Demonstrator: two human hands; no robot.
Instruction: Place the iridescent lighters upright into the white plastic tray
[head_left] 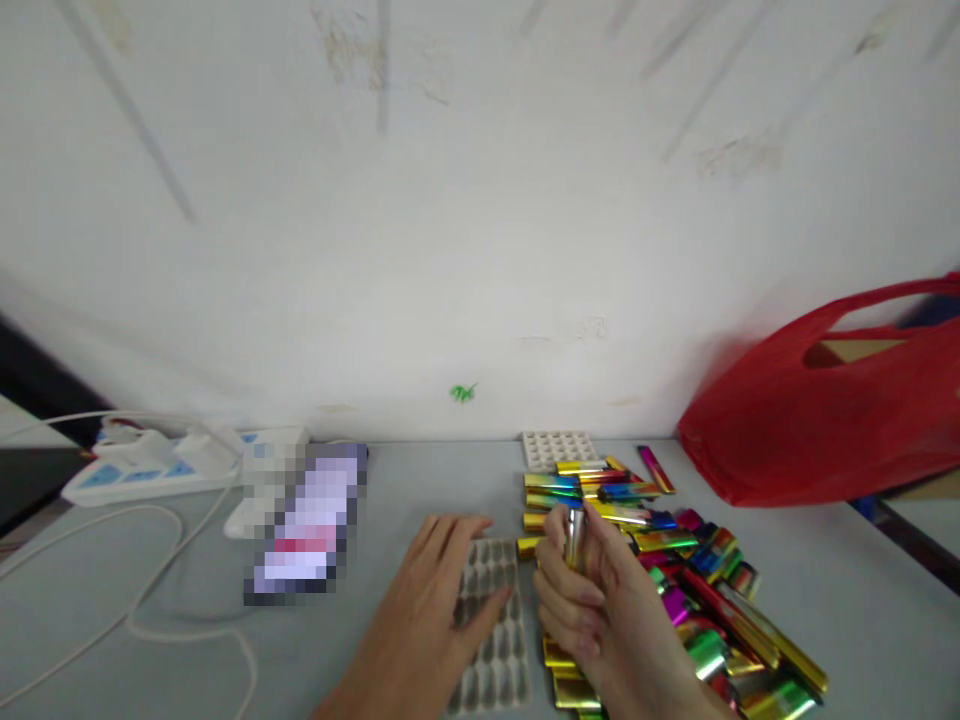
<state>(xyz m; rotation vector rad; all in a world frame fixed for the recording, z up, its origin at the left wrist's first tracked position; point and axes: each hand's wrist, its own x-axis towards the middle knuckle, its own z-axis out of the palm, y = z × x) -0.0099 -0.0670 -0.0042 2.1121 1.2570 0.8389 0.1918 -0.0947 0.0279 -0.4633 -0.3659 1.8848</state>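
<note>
My left hand (435, 600) lies flat, fingers apart, on the left part of a pale tray (495, 640) with rows of small pockets. My right hand (592, 600) is closed around a small shiny metallic tube (574, 535), held upright just right of the tray. A heap of shiny foil-coloured tubes (675, 560) in gold, green, red and blue lies right behind and to the right of that hand.
A second pocketed tray (559, 448) lies against the white wall. A red plastic bag (832, 400) stands at the right. At the left are a white power strip (150, 465) with plugs, a white cable (150, 600) and a blurred-out flat object (307, 530).
</note>
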